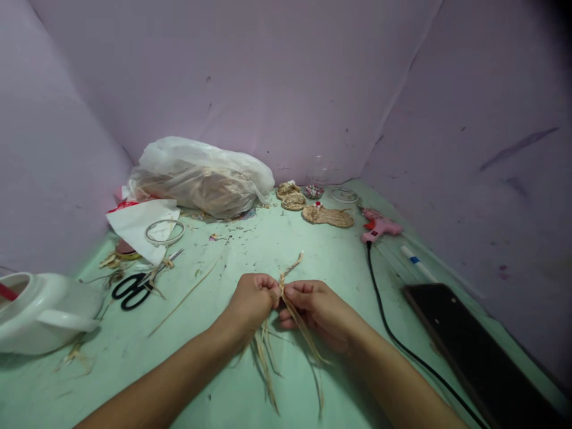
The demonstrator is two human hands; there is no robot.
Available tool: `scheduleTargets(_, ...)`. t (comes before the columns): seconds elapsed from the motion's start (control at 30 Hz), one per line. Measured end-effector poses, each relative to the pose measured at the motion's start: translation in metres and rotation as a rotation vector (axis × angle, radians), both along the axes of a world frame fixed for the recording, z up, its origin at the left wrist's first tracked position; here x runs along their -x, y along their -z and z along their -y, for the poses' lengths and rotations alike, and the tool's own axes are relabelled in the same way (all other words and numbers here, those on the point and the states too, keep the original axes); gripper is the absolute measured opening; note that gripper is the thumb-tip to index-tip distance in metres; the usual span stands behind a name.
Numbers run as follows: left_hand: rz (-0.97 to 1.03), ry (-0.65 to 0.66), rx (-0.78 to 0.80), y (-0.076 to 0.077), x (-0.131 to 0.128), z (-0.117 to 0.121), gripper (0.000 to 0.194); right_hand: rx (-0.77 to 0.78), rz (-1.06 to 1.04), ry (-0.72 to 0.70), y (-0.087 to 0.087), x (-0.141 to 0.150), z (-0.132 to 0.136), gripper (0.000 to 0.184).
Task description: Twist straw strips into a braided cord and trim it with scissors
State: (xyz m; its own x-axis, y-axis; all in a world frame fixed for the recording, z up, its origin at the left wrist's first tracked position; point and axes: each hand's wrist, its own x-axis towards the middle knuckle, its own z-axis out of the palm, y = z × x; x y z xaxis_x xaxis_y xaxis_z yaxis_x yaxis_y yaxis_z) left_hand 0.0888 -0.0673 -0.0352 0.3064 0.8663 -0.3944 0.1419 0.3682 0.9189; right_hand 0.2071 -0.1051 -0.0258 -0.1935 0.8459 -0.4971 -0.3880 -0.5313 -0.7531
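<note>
Between my two hands is a short braid [282,277] of pale, straw-like fibre, its finished tip pointing up and away from me. My left hand [259,295] is closed, thumb and fingers pinching the braid from the left. On the other side, my right hand [315,304] pinches strands just below the braided part, its lower fingers curled loosely. Loose fibre strands [266,369] hang from beneath both hands toward me, some splaying to the right. The exact hold of the fingertips is partly hidden.
Black-handled scissors [134,290], a white pitcher [49,313] and a paper sheet [138,226] lie left. A plastic bag [201,176], woven fibre pieces [328,215] and beads [313,191] are at the back. Right are a pink glue gun [379,225], its cord and a phone [473,345].
</note>
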Motion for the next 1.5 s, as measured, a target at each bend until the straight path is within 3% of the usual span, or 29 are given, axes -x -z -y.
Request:
scheduleTargets(0.33, -0.093, 0.085, -0.082, -0.002, 0.002, -0.002, 0.008, -0.039, 0.256, -0.01, -0.002, 0.0, -0.002, 0.024)
scheduleTargets(0.5, -0.205, 0.142, -0.206, -0.002, 0.007, -0.008, 0.013, -0.056, 0.313, 0.131, 0.002, 0.004, -0.004, 0.025)
scheduleTargets(0.63, -0.407, 0.208, -0.368, -0.012, 0.01, -0.013, 0.012, -0.081, 0.377, 0.251, 0.015, 0.005, -0.006, 0.023)
scheduleTargets(0.73, -0.513, 0.18, -0.375, -0.019, 0.008, -0.008, 0.015, -0.11, 0.368, 0.291, 0.025, 0.006, -0.008, 0.023)
scheduleTargets(0.83, -0.49, 0.154, -0.381, -0.018, 0.003, 0.005, 0.019, -0.114, 0.315, 0.341, 0.032, 0.007, -0.009, 0.019)
scheduleTargets(0.93, -0.482, 0.219, -0.58, -0.01, -0.001, 0.02, 0.023, -0.064, 0.162, 0.395, 0.03, 0.009, -0.006, 0.018)
scheduleTargets(1.03, -0.454, 0.348, -0.825, -0.001, -0.003, 0.031, 0.026, -0.012, 0.027, 0.41, 0.025, 0.008, -0.003, 0.021)
scheduleTargets(1.1, -0.459, 0.446, -0.902, -0.001, -0.002, 0.036, 0.031, 0.023, 0.008, 0.416, 0.022, 0.007, -0.002, 0.021)
scheduleTargets(1.17, -0.537, 0.515, -0.883, -0.009, 0.002, 0.038, 0.028, 0.023, 0.02, 0.427, 0.02, 0.006, -0.003, 0.019)
scheduleTargets(1.23, -0.631, 0.474, -0.83, -0.026, 0.008, 0.037, 0.02, 0.0, 0.029, 0.429, 0.018, 0.005, -0.003, 0.018)
scheduleTargets(1.37, -0.6, 0.05, -0.79, -0.059, 0.017, 0.018, 0.022, -0.022, 0.05, 0.376, 0.013, 0.007, -0.003, 0.018)
scheduleTargets(1.43, -0.51, 0.015, -0.497, -0.06, 0.016, 0.006, 0.021, -0.028, 0.043, 0.334, 0.012, 0.009, -0.002, 0.022)
scheduleTargets(1.5, -0.37, 0.126, -0.159, -0.051, 0.012, -0.003, 0.023, -0.056, 0.005, 0.283, 0.012, 0.011, 0.0, 0.025)
